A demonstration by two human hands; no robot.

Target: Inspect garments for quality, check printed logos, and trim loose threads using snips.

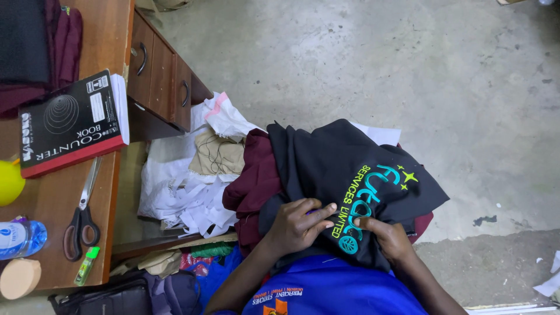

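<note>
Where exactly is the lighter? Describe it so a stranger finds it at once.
Start at the wooden desk on the left of the view. Follow its front edge to the black-handled scissors; the lighter lies just below them. It is the only small bright green stick there, slimmer than the round tan block beside it.

hands: left (300,224), right (388,236) | on black embroidered garment (350,169) | scissors (81,216) on desk (46,198)

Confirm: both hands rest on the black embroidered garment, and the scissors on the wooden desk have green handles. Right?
Not quite. In the head view the scissors on the wooden desk have black handles; the green thing beside them is a small lighter. The rest holds: the left hand and right hand both rest on the black embroidered garment.
</note>
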